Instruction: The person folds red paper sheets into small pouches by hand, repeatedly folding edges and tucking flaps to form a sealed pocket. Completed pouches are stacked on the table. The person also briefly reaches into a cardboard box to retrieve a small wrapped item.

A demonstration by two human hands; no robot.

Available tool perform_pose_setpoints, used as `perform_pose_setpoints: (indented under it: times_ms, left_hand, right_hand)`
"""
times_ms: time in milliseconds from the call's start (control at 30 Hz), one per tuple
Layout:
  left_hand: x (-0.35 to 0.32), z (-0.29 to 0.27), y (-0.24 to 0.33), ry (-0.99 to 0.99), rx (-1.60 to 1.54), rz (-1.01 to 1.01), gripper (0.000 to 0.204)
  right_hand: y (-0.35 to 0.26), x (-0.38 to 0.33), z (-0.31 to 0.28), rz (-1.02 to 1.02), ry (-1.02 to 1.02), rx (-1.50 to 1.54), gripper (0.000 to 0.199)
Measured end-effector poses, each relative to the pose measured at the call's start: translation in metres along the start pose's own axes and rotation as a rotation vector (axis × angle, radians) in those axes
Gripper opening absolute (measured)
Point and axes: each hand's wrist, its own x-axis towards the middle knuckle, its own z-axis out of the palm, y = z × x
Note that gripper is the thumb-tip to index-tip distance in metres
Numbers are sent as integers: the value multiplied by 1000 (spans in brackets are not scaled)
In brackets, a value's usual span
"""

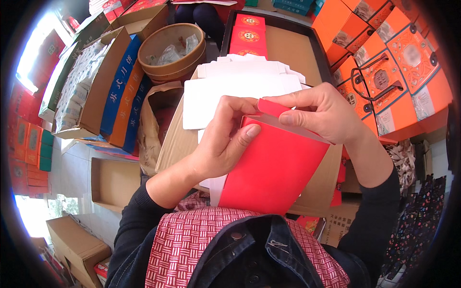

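A red cardboard box (273, 168) is tilted between my hands, its lower edge near my patterned apron. Along its left side, my left hand (225, 137) grips the upper corner, thumb on the red face and fingers behind. At the top edge my right hand (317, 113) pinches a red flap (271, 107) between thumb and fingers. Beyond the box lies a stack of flat white carton blanks (245, 89) on a brown cardboard surface (175, 137). The inside of the red box is mostly hidden.
A black-rimmed tray (293, 45) at the back holds red boxes (248, 36). Left of it stands a round tan bucket (173, 67) with plastic wrapping inside. An open carton of wrapped packets (81, 91) is at left. Orange gift boxes (384, 77) are stacked at right. Someone's dark-clothed legs (206, 18) show behind.
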Motion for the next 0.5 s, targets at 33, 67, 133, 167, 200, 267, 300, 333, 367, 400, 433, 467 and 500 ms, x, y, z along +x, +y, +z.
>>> perform_pose_setpoints:
  times_ms: [33,67,133,167,200,267,300,333,367,400,433,467,500]
  left_hand:
    - [0,1,-1,9,-16,6,29]
    - [0,3,-2,29,-48,18,32]
    - [0,5,-4,45,-92,16,38]
    - [0,5,-4,28,-56,26,39]
    - [0,5,-4,10,-20,35,41]
    - [1,5,-2,19,13,64,40]
    - [2,5,-2,44,11,82,39]
    - [3,5,-1,39,26,100,37]
    - [4,4,1,36,78,117,33]
    - [5,2,2,0,145,131,29]
    - [6,1,4,-17,200,158,25]
    - [7,0,5,-23,208,145,22]
    - [8,0,5,-10,199,148,19]
  right_hand:
    - [1,0,2,-81,6,-95,28]
    - [1,-1,2,-168,24,-177,28]
    - [0,-2,2,-252,24,-316,27]
    - [-2,-2,2,-249,6,-376,27]
    - [-3,-2,1,-252,-8,-427,26]
    - [-5,-1,1,-278,-21,-451,25]
    - [-5,0,2,-290,-24,-455,24]
    - [-6,0,2,-302,-37,-462,24]
    - [-6,0,3,-309,-47,-466,23]
    - [-6,0,2,-310,-55,-458,23]
    - [-5,-2,1,-298,-42,-473,22]
    - [-3,-3,0,-271,-22,-481,21]
    - [-1,-7,-3,-237,4,-494,20]
